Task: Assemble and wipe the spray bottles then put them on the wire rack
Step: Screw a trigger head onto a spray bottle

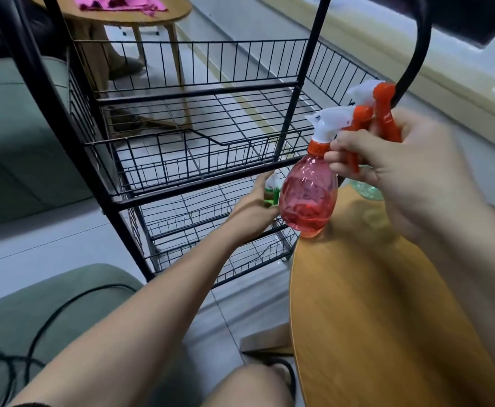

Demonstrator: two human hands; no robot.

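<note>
**Two hands, bottles at the rack**

The right hand (387, 168) is gripping the red bottle (308, 201) by its orange trigger, fingers curled round the neck. The bottle is hanging upright, its base just meeting the rim of the round wooden table (372, 318). A second sprayer (383, 104) is sticking up behind the same hand, above a pale bottle (366, 189) that is half hidden by the knuckles.

The left hand (252, 207) is reaching into the lower part of the black wire rack (199, 92), holding a green bottle (271, 193). Its fingers are mostly hidden behind the red bottle.

The rack is standing on a pale tiled floor (49, 245), between the table and a grey-green sofa (20, 142). A black cable (49, 318) is trailing over the near cushion. Beyond the rack another wooden table (152, 17) is carrying a pink cloth (123, 1). A cream sill (416, 63) is running along the right wall.
</note>
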